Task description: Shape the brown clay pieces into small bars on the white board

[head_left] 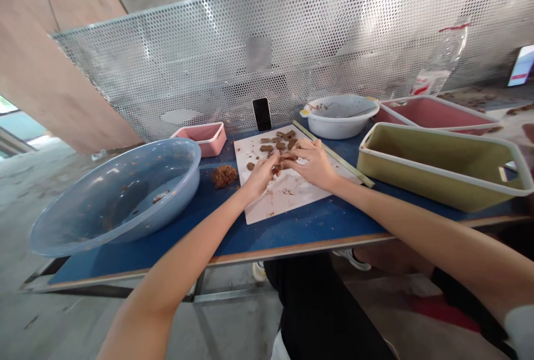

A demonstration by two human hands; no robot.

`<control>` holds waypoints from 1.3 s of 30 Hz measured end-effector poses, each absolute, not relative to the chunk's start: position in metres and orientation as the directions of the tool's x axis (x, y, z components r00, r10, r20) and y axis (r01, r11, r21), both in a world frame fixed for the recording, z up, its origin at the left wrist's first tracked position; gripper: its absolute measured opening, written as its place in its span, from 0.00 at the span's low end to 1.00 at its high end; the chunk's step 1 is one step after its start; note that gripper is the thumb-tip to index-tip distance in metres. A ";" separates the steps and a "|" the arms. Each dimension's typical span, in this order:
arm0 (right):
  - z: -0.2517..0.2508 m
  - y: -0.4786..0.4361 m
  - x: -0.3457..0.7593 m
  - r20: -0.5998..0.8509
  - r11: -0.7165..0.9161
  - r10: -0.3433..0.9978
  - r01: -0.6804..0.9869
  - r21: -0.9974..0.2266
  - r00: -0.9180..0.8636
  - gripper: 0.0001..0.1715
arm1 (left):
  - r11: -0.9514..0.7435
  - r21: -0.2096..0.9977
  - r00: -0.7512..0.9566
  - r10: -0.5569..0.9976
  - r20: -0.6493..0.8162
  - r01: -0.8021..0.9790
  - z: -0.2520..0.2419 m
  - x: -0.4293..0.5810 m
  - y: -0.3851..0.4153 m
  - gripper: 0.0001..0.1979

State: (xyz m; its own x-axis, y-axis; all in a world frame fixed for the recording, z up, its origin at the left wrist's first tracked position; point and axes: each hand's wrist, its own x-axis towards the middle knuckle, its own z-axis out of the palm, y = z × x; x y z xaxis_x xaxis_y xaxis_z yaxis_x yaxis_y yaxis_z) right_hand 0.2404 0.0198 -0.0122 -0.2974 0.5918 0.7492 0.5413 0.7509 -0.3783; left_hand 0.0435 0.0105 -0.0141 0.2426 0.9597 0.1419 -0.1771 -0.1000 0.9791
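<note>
Sole view, from my head: forward, down onto near blue flat tabletop (308,229); my bare left hand (258,178), bare right hand (315,165) mid-frame; perforated silvery metal panel (200,59) beyond.

Black trousers (321,304) are showing below, a pale sleeve (520,324) is circling the right arm (417,232), and left hand (261,177) and right hand (312,164) are appearing bare.

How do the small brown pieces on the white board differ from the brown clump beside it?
The small brown pieces look compact; the brown clump looks crumbly, bigger than any single piece. The pieces lie on the white board, the clump on the blue tabletop. Both are brownish.
</note>
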 end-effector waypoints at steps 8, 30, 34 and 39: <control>-0.014 0.021 0.245 0.755 0.797 0.511 0.556 -0.237 -0.410 0.17 | -0.043 0.974 0.250 0.963 0.100 -0.223 -0.007 0.037 0.011 0.21; -0.010 0.018 0.250 0.755 0.754 0.566 0.578 -0.312 -0.332 0.20 | -0.129 0.979 0.175 0.972 0.156 -0.155 -0.003 0.031 0.016 0.16; -0.009 0.017 0.250 0.753 0.756 0.570 0.570 -0.322 -0.330 0.22 | -0.167 0.976 0.190 0.963 0.192 -0.141 -0.005 0.030 0.015 0.17; -0.009 0.015 0.249 0.749 0.754 0.573 0.572 -0.323 -0.332 0.23 | -0.137 0.976 0.151 0.975 0.163 -0.171 -0.004 0.031 0.016 0.19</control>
